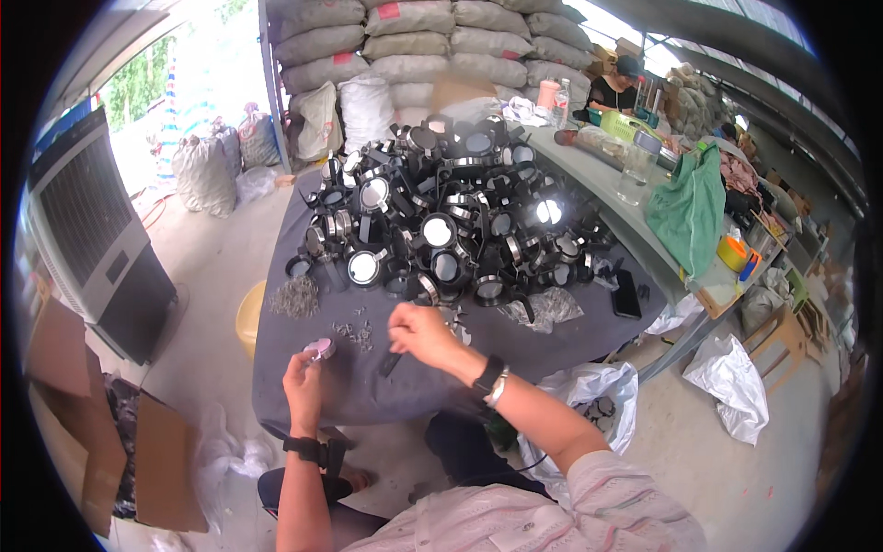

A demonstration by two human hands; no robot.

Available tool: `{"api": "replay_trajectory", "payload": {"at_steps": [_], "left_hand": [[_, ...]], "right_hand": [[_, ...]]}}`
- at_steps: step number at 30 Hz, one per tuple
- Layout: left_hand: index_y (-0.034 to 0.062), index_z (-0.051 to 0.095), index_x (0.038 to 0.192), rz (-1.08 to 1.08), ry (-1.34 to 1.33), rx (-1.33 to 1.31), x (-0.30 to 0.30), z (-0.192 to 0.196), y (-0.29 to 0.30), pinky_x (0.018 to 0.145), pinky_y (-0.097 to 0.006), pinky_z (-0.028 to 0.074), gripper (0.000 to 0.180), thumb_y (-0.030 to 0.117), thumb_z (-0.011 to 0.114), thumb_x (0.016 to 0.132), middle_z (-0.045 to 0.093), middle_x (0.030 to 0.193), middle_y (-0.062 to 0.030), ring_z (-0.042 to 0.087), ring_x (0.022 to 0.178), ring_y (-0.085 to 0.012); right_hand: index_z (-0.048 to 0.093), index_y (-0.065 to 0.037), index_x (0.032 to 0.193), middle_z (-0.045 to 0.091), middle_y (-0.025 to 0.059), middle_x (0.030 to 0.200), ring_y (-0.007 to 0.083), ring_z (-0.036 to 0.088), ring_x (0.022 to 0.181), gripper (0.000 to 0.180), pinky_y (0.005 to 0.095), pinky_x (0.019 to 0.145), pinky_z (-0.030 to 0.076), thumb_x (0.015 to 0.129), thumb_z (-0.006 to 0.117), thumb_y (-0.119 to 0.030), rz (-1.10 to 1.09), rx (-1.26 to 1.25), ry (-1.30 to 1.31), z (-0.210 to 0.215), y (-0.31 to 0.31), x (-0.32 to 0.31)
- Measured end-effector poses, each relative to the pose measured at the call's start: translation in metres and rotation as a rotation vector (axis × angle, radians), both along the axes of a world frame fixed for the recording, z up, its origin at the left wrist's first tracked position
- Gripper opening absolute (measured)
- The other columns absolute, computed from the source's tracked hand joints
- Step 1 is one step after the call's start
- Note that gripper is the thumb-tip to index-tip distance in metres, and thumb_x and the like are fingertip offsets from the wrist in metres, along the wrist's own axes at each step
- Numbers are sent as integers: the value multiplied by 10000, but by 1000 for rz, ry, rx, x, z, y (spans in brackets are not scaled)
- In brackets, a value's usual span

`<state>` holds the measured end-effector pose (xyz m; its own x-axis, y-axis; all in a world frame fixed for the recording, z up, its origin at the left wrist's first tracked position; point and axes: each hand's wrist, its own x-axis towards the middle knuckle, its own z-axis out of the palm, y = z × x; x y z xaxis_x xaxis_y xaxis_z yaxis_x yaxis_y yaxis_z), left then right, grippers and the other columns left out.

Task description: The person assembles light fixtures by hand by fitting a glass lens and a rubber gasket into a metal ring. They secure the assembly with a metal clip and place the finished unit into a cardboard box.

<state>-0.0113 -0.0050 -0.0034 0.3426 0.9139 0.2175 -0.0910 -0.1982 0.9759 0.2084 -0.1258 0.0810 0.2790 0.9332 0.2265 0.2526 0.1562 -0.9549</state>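
My left hand (303, 391) is closed round a small round disc (321, 349) with a silvery-pink face, held above the near left of the cloth. To its right, my right hand (425, 339) hovers over the table with its fingers pinched together; whatever they hold is too small to make out. Just below those fingers is a short black bar-shaped piece (390, 363); I cannot tell whether they touch it. Between the hands lie scattered small metal bits (353, 335). Beyond them rises a large heap of round black-and-silver parts (440, 230), many with black handles.
A pile of thin metal pieces (294, 298) lies at the grey cloth's (285, 377) left edge. Clear plastic bags (544, 311) and a phone (626, 294) are at the right. A white sack (625, 391) stands below; an open carton (166, 460) is left. Another person (612, 92) sits far right.
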Motion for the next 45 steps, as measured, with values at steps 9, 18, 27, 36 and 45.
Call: {"api": "replay_trajectory", "payload": {"at_steps": [9, 18, 27, 36, 45], "left_hand": [[75, 611, 1034, 30, 27, -22, 26, 20, -6, 362, -215, 347, 134, 129, 537, 936, 502, 608, 39, 439, 423, -45], [72, 599, 1031, 36, -22, -71, 10, 15, -7, 351, -207, 374, 127, 98, 525, 931, 553, 645, 21, 461, 434, -39], [67, 596, 1011, 37, -37, -78, 11, 18, -10, 346, -215, 355, 115, 81, 528, 919, 550, 615, 9, 456, 442, -45], [67, 610, 1011, 74, -4, -89, 15, 20, -3, 366, -221, 384, 140, 89, 515, 911, 557, 647, 11, 472, 442, -55], [46, 614, 981, 139, 9, 78, 5, 13, -10, 374, -222, 345, 145, 69, 510, 883, 527, 645, 25, 456, 461, -59]], "right_hand": [[588, -3, 887, 616, 56, 745, 116, 613, 600, 41, 244, 528, 523, 884, 571, -40, -7, -30, 348, -44, 54, -43], [589, 25, 884, 596, 41, 718, 82, 545, 523, 71, 219, 445, 448, 866, 590, -44, -45, -15, 443, -58, 73, -83], [595, 24, 881, 594, 41, 718, 84, 542, 521, 94, 220, 431, 435, 885, 591, -70, -8, -115, 549, -63, 72, -82], [600, -2, 816, 572, 26, 665, 83, 520, 501, 106, 233, 417, 408, 879, 596, -87, 52, -231, 592, -48, 80, -80], [637, -45, 828, 612, 70, 768, 203, 592, 770, 134, 354, 674, 469, 775, 697, -153, -156, 249, -329, -67, 87, -88]]}}
